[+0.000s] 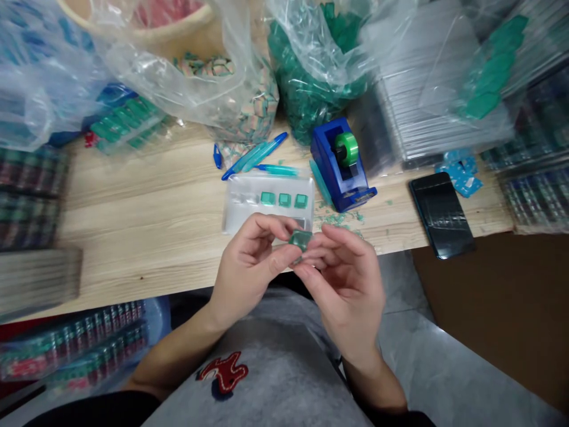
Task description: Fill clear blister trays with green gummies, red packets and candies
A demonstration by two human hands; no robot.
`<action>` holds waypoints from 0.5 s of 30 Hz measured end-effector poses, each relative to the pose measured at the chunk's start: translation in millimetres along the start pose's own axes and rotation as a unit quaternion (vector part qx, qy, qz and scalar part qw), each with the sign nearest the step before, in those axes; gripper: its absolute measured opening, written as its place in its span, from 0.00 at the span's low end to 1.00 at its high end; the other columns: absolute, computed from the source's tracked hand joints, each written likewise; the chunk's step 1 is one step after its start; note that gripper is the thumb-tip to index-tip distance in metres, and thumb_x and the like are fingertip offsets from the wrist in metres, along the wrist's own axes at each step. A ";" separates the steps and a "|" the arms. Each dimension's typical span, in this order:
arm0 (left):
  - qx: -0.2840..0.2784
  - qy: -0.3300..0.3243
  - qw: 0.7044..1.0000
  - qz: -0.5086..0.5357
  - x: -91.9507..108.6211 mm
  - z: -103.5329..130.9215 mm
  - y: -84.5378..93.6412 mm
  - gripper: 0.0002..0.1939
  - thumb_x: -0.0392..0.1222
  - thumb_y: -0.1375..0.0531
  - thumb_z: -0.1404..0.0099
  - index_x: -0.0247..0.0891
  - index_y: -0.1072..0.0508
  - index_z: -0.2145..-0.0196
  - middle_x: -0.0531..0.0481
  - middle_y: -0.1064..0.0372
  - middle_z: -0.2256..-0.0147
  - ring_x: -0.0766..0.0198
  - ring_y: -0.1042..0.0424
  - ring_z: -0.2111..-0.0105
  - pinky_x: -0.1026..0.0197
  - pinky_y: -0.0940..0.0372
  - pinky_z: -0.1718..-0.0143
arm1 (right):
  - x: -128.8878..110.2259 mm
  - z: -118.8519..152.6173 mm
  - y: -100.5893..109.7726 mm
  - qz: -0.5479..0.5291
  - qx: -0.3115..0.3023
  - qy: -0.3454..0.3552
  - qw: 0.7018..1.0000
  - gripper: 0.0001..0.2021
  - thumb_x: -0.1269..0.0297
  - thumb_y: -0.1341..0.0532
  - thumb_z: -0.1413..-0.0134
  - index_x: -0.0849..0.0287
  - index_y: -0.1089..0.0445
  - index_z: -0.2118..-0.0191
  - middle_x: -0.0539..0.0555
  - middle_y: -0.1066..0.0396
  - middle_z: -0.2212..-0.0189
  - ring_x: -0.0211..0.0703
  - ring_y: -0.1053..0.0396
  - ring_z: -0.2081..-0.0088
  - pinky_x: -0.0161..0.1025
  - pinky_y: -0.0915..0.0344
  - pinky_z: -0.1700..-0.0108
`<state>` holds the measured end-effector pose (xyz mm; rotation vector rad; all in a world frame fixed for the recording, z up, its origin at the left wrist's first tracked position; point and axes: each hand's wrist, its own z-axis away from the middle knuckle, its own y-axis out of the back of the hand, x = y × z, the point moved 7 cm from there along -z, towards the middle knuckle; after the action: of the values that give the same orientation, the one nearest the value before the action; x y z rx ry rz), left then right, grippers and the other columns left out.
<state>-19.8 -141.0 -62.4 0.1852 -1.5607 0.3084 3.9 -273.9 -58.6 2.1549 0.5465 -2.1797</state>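
Observation:
A small clear-and-green square piece is between my hands, over the front edge of the table. My left hand pinches it between thumb and fingers. On its other side, my right hand has fingers curled, with fingertips at the piece's edge; whether they grip it is hard to make out. Just behind my hands lies a pale plastic tray with a row of squares. Three of them hold green pieces; the ones to the left look clear. My hands cover the tray's near edge.
Behind the tray lie blue and teal pens and a blue tape dispenser. Bags of striped bits and green pieces stand farther back. A phone lies at right, near stacked clear plastic trays. Filled packs sit at left.

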 end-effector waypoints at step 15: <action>0.106 -0.012 0.993 0.053 -7.8 1.6 23.9 0.03 0.43 0.36 0.35 0.45 0.23 0.63 0.54 0.27 0.63 0.69 0.26 0.64 0.66 0.27 0.61 | -20.1 1.0 7.4 0.239 0.056 0.185 0.952 0.19 0.81 0.41 0.44 0.49 0.27 0.54 0.49 0.25 0.63 0.41 0.27 0.61 0.41 0.26 0.59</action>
<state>-28.6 -119.5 -72.0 0.2734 -1.5629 0.5580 5.7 -285.6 -40.7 2.4436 -0.1018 -1.6005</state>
